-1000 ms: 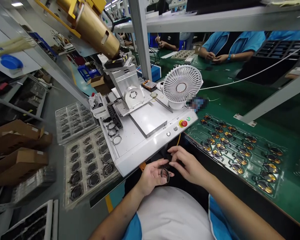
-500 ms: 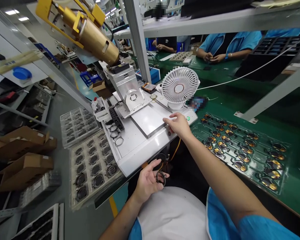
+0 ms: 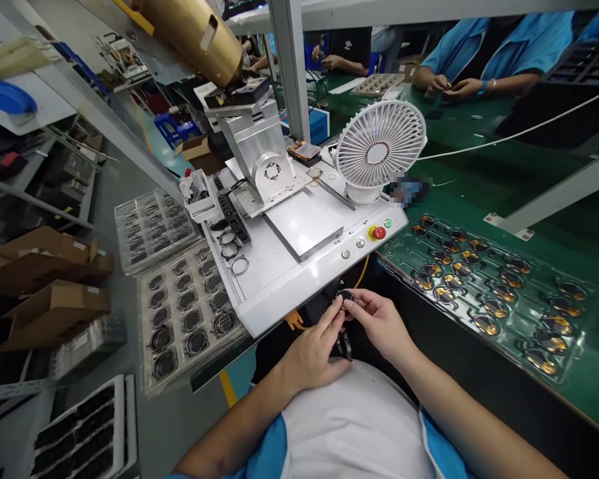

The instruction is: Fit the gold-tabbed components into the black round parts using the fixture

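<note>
In front of my belly, both hands meet at a small dark round part [image 3: 346,297] that looks like a watch case piece. My right hand [image 3: 383,327] pinches it between thumb and fingers from the right. My left hand [image 3: 315,352] is closed, its fingertips pressed to the part's left edge. Below these fingers a dark curved ring-like piece [image 3: 346,346] shows, partly hidden by the left hand; how it is held I cannot make out. Just beyond the hands stands the white machine base [image 3: 279,296] with a flat metal plate [image 3: 307,223].
A red stop button [image 3: 378,233] sits on the base's front. A white fan [image 3: 379,150] stands at its back right. Trays of round parts lie left [image 3: 177,346] and right [image 3: 524,273]. A brass-coloured cylinder [image 3: 194,36] overhangs the base. Co-workers' hands [image 3: 452,86] are across the table.
My right hand has come down from the machine's front edge to meet my left hand. The left hand has turned over and moved up slightly right. The camera view has shifted.
</note>
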A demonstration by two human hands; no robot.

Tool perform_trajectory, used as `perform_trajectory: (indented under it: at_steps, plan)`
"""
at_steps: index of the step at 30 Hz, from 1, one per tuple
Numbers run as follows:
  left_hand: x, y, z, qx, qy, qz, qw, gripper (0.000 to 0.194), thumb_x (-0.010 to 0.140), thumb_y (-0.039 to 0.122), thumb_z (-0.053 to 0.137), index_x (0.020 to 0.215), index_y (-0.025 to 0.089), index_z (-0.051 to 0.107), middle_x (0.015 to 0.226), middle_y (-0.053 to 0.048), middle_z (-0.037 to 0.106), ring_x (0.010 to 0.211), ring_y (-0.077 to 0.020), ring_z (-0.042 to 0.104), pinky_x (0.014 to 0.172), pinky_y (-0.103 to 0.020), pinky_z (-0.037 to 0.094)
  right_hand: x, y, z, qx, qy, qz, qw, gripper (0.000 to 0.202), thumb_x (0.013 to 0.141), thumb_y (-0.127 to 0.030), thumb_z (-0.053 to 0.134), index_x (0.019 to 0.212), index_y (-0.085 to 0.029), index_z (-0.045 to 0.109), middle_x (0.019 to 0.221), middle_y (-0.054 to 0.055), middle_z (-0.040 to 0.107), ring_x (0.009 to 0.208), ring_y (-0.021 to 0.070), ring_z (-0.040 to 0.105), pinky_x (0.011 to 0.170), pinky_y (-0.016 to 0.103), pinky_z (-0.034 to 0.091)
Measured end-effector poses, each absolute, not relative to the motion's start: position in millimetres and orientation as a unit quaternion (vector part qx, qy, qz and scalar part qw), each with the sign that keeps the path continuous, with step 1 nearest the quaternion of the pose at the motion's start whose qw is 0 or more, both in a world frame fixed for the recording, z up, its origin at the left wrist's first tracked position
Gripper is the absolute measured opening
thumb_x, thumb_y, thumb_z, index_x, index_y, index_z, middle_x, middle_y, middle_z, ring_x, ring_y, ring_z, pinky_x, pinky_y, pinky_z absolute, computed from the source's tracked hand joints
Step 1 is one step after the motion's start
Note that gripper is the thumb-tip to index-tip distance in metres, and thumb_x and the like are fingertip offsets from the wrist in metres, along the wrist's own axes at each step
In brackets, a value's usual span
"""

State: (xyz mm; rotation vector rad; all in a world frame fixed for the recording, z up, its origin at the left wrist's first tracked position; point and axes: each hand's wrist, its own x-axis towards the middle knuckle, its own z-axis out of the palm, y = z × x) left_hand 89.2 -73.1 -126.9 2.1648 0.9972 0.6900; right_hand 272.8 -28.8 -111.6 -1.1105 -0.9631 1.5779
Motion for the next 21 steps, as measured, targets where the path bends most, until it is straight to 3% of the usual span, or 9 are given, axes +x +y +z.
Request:
perform_trajectory:
  at_steps: [3, 5, 7, 11, 17, 21]
  plan:
    - [88, -75, -127, 0.754, 0.359, 0.355, 0.42, 0.101, 0.075, 0.025, 0.089, 0.159, 0.029, 0.034, 0.172, -0.022, 0.018, 0.121, -0.0349, 0.07, 0.098, -0.045, 0.063, 277, -24, -106, -0.453, -0.401, 0.65, 0.46, 0.042, 0.073, -0.054, 0.087, 0.091, -0.018, 0.076, 0.075, 0.004, 0.073, 0.062, 0.016, 0.065, 0.061, 0.028, 0.056]
    - [87, -77, -128, 0.691, 0.36, 0.406, 0.479, 0.092, 0.071, 0.028, 0.092, 0.151, 0.028, 0.047, 0.172, -0.025, 0.015, 0.106, -0.0308, 0.077, 0.093, -0.043, 0.065, 279, -23, -101, -0.445, -0.424, 0.66, 0.431, 0.042, 0.075, -0.055, 0.085, 0.093, -0.017, 0.076, 0.069, 0.003, 0.071, 0.059, 0.0161, 0.064, 0.059, 0.028, 0.056]
    - [85, -79, -128, 0.653, 0.358, 0.43, 0.511, 0.088, 0.069, 0.027, 0.094, 0.145, 0.027, 0.052, 0.171, -0.025, 0.014, 0.103, -0.0304, 0.078, 0.092, -0.044, 0.065, 280, -23, -98, -0.45, -0.443, 0.658, 0.41, 0.044, 0.075, -0.056, 0.084, 0.093, -0.017, 0.075, 0.068, 0.003, 0.07, 0.06, 0.0171, 0.065, 0.06, 0.03, 0.056]
    - [82, -78, -130, 0.688, 0.353, 0.41, 0.484, 0.09, 0.068, 0.026, 0.094, 0.148, 0.027, 0.05, 0.169, -0.026, 0.023, 0.105, -0.0315, 0.077, 0.092, -0.044, 0.064, 281, -21, -96, -0.474, -0.454, 0.647, 0.387, 0.047, 0.071, -0.058, 0.086, 0.089, -0.018, 0.071, 0.068, 0.002, 0.069, 0.06, 0.0183, 0.066, 0.059, 0.031, 0.057]
    - [78, -74, -126, 0.794, 0.396, 0.289, 0.36, 0.083, 0.079, 0.021, 0.082, 0.153, 0.03, 0.047, 0.164, -0.018, 0.041, 0.131, -0.0406, 0.063, 0.105, -0.054, 0.056, 283, -21, -102, -0.46, -0.441, 0.671, 0.379, 0.049, 0.066, -0.055, 0.091, 0.089, -0.017, 0.07, 0.069, 0.002, 0.07, 0.061, 0.0169, 0.067, 0.062, 0.029, 0.057]
    - [79, -74, -127, 0.771, 0.384, 0.302, 0.409, 0.089, 0.077, 0.02, 0.084, 0.155, 0.031, 0.044, 0.167, -0.018, 0.036, 0.126, -0.0381, 0.067, 0.105, -0.054, 0.056, 283, -22, -104, -0.479, -0.402, 0.663, 0.411, 0.049, 0.067, -0.058, 0.09, 0.075, -0.017, 0.064, 0.06, -0.001, 0.064, 0.052, 0.0125, 0.058, 0.053, 0.025, 0.05]
